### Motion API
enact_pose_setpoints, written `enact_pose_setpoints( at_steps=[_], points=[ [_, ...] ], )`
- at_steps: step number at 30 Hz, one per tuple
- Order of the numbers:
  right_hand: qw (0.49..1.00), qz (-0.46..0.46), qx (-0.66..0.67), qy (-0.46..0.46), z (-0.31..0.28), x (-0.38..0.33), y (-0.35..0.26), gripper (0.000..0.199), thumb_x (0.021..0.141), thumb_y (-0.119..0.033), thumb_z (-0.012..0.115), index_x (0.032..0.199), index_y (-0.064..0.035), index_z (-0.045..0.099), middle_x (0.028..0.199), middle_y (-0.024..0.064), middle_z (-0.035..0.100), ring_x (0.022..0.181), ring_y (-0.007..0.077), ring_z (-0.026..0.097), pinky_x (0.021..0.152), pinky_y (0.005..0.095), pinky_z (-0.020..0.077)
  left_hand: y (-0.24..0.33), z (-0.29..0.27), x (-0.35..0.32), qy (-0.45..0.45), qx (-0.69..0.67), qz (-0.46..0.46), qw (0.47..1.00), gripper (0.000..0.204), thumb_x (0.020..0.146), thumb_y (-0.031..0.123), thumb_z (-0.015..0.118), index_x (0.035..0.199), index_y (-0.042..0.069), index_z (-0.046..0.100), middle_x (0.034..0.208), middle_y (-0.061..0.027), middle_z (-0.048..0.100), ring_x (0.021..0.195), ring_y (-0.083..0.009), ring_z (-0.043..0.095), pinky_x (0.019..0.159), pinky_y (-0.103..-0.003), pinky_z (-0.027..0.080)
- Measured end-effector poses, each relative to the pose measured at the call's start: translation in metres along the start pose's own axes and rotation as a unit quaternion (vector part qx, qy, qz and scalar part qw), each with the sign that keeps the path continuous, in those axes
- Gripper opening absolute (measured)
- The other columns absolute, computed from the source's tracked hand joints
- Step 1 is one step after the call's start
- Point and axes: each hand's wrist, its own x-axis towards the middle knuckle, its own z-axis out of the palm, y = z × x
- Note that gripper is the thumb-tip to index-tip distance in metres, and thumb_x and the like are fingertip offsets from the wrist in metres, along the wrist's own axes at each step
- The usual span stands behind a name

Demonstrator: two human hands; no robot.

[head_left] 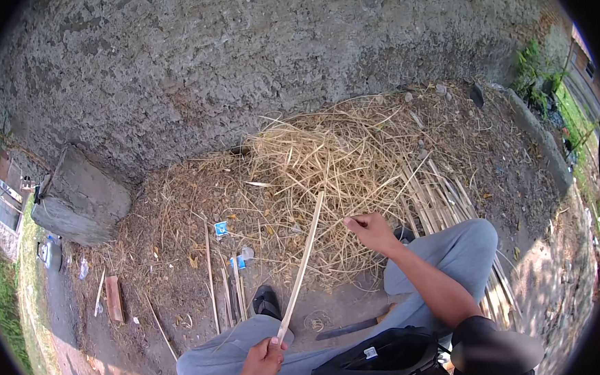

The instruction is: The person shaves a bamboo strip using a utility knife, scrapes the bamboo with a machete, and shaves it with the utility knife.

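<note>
My left hand (261,363), low in front of my lap, is closed around the lower end of a long pale bamboo strip (303,266). The strip slants up and away, its far tip over a heap of thin straw-coloured shavings (325,155). My right hand (373,233) is held in the air right of the strip, apart from it, with the fingers curled and the thumb pressed near them. Whether something thin is in those fingers I cannot make out. Between my legs lies a dark-bladed knife (346,329) on the ground, its handle partly hidden by my leg.
Split bamboo strips (441,196) lie beside and beneath my right leg; more thin sticks (225,295) lie left of my foot. Blue packets (238,262), a red brick (114,298) and a concrete block (84,194) are at left. A rough wall (271,58) rises behind the heap.
</note>
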Motion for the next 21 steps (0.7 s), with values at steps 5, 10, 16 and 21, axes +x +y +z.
enact_pose_setpoints(
  at_steps=[5, 10, 16, 21],
  points=[
    [0.979, -0.185, 0.042, 0.068, -0.009, -0.028, -0.044, 0.037, 0.094, -0.031, 0.064, 0.11, 0.0009, 0.07, 0.063, 0.0128, 0.063, 0.054, 0.0126, 0.054, 0.051, 0.0308, 0.0428, 0.04, 0.018, 0.016, 0.001, -0.024, 0.08, 0.997, 0.027, 0.104, 0.024, 0.049, 0.095, 0.0, 0.057, 0.066, 0.0007, 0.052, 0.054, -0.0048, 0.047, 0.049, -0.024, 0.039],
    [0.964, -0.254, 0.054, 0.052, -0.006, -0.059, -0.049, 0.033, 0.091, -0.026, 0.067, 0.108, 0.002, 0.07, 0.077, 0.0154, 0.068, 0.057, 0.0214, 0.062, 0.054, 0.0323, 0.0479, 0.073, 0.038, 0.034, -0.041, -0.088, 0.08, 0.992, 0.026, 0.104, 0.025, 0.048, 0.096, 0.001, 0.055, 0.064, 0.001, 0.048, 0.052, -0.0043, 0.043, 0.045, -0.022, 0.035],
    [0.949, -0.316, -0.023, 0.0, -0.001, -0.083, -0.043, 0.029, 0.09, -0.024, 0.067, 0.106, -0.0007, 0.071, 0.082, 0.0149, 0.068, 0.061, 0.0307, 0.065, 0.055, 0.0381, 0.0532, 0.09, 0.041, 0.053, -0.041, -0.104, 0.074, 0.991, 0.029, 0.104, 0.029, 0.049, 0.097, 0.001, 0.055, 0.064, 0.0019, 0.046, 0.05, -0.0035, 0.04, 0.043, -0.022, 0.032],
    [0.936, -0.349, -0.048, -0.008, 0.016, -0.086, -0.035, 0.027, 0.091, -0.022, 0.064, 0.111, -0.0038, 0.067, 0.083, 0.0127, 0.065, 0.058, 0.0316, 0.063, 0.051, 0.0392, 0.0516, 0.092, 0.042, 0.065, -0.082, -0.155, 0.049, 0.983, 0.034, 0.104, 0.033, 0.048, 0.096, 0.001, 0.058, 0.064, 0.0029, 0.047, 0.048, -0.0034, 0.038, 0.041, -0.022, 0.031]
  ],
)
